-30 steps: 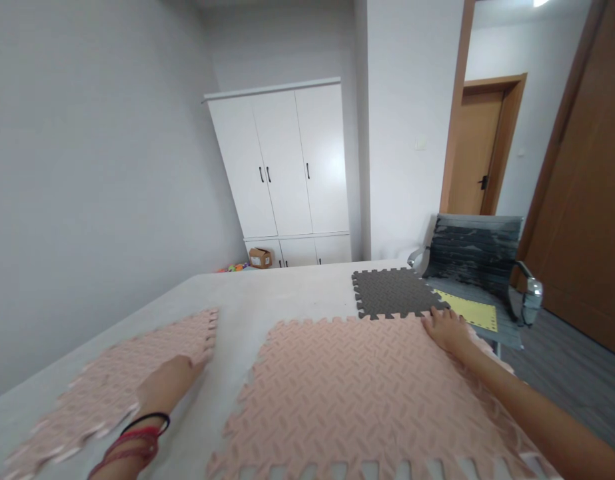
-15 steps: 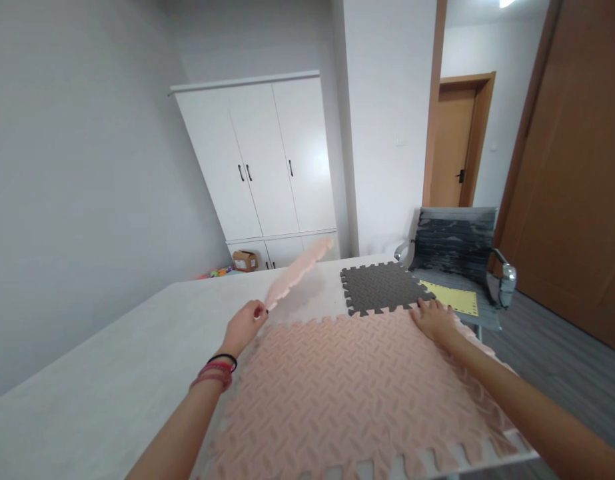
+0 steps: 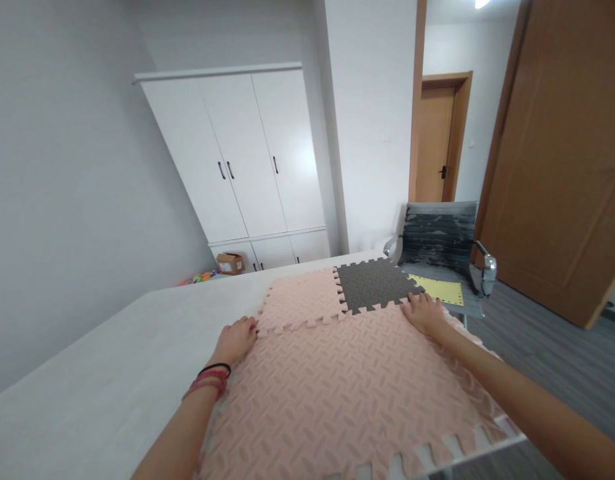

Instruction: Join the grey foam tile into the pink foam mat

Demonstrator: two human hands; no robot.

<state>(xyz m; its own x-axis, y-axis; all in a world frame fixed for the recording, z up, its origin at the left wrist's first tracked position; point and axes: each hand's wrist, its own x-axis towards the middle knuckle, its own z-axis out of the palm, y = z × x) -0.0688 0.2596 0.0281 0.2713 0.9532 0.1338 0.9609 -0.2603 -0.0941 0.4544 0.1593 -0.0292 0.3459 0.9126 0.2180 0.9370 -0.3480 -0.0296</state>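
A large pink foam mat (image 3: 337, 387) with toothed edges lies on the white table. Beyond it, a smaller pink tile (image 3: 302, 300) lies flat beside a dark grey tile (image 3: 374, 285). My left hand (image 3: 237, 340) rests at the left edge, where the small tile meets the large mat; its fingertips are bent at the edge, and whether they grip a tile is unclear. My right hand (image 3: 423, 313) lies palm down with fingers apart on the large mat's far right corner, close to the grey tile.
Behind the table's right end stands a chair (image 3: 440, 240) with a yellow sheet (image 3: 437, 289) on its seat. A white cabinet (image 3: 237, 153), a cardboard box (image 3: 230, 263) and colourful items (image 3: 202, 277) are at the back. A wooden door (image 3: 557, 167) is at right.
The small pink tile, raised and tilted from my left hand before, now lies flat against the grey tile. My right hand stays on the mat; the view has shifted slightly.
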